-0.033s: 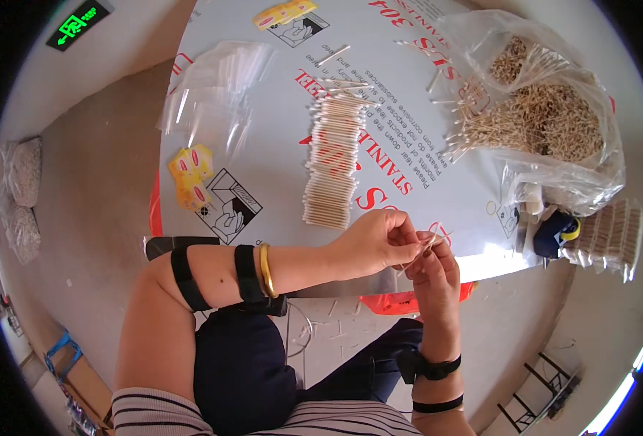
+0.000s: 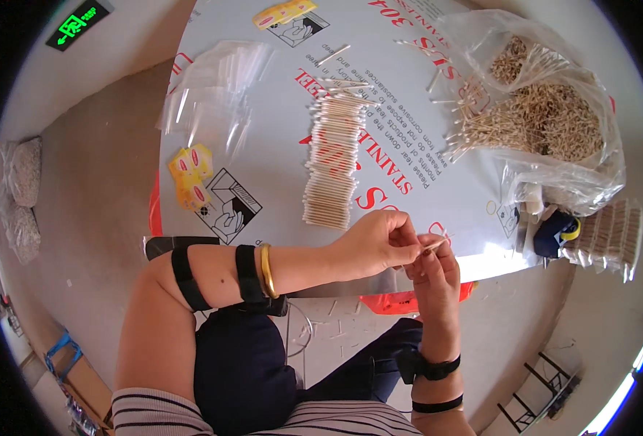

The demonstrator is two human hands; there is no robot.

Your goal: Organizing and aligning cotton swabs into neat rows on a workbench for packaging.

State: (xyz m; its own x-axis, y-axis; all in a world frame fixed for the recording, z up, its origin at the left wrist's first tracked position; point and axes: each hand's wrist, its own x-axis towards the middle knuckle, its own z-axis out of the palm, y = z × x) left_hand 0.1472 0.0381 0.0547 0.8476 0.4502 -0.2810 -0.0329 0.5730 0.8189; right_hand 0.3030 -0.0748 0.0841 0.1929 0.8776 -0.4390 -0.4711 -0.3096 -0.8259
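Near the table's front edge my two hands meet, fingertips almost touching. My right hand (image 2: pixel 434 280) is closed in a pinch around a cotton swab (image 2: pixel 436 243), whose white tip sticks out past the fingers. My left hand (image 2: pixel 383 243) is pinched against the swab's other end; its fingertips partly hide the stick. Left of them, a long row of cotton swabs (image 2: pixel 332 163) lies side by side, with a few crossed loosely at its far end. A large clear plastic bag (image 2: pixel 510 163) at the right spills a heap of swabs (image 2: pixel 554 120).
Clear flat bags (image 2: pixel 220 87) and yellow labels (image 2: pixel 191 178) lie at the table's left; more yellow labels (image 2: pixel 285 13) sit at the far edge. A dark blue and yellow tape dispenser (image 2: pixel 556 234) stands beside stacked packs of swabs (image 2: pixel 606 236) at the right.
The swab in my right fingers has turned slightly, and a stick end that pointed down below my fingers no longer shows. My arms hold their place.
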